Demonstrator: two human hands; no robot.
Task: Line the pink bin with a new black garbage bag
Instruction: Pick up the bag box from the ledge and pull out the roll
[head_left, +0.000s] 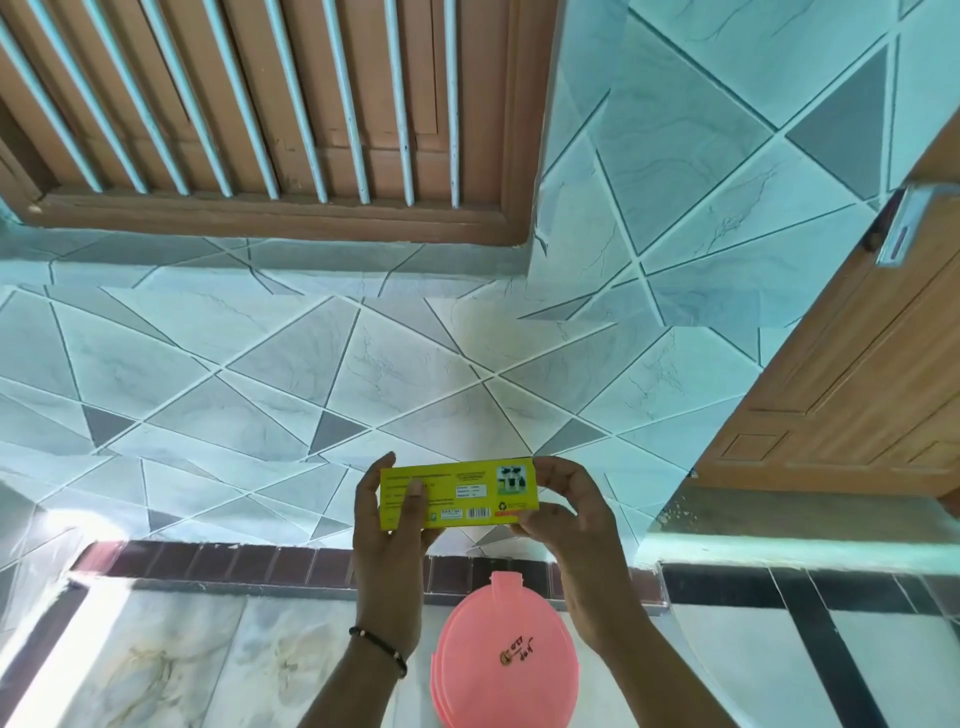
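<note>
Box: flat rectangular yellow cardboard box with black print, a barcode, a recycling mark and a small picture at its right end; held level between both hands, raised in front of the tiled wall.
Left hand: left hand is curled round the left end of the yellow box; thumb laid across the printed face, other fingers wrapped behind the top left edge. Gripping the box.
Left wrist: thin dark beaded bracelet is worn just below the hand.
Right hand: right hand is curled round the right end of the yellow box; fingertips hooked over the top right corner, thumb tucked under the lower right edge. Gripping the box.
Bin: round pink plastic bin with its pink lid closed, seen from above; placed on the floor below the right-hand fingers, partly covered by the right forearm. Dark handwriting and a small mark are seen on the lid. No contact with either hand.
Bag: black garbage bag is not seen; contents of the box cannot be told.
Wall: pale tiles with grey triangle pattern, behind the fingers.
Window: brown wooden frame with pale bars, well above the fingers.
Door: brown wooden door, right of the right-hand fingers.
Floor: marbled pale tiles with dark strips, below the hands.
</note>
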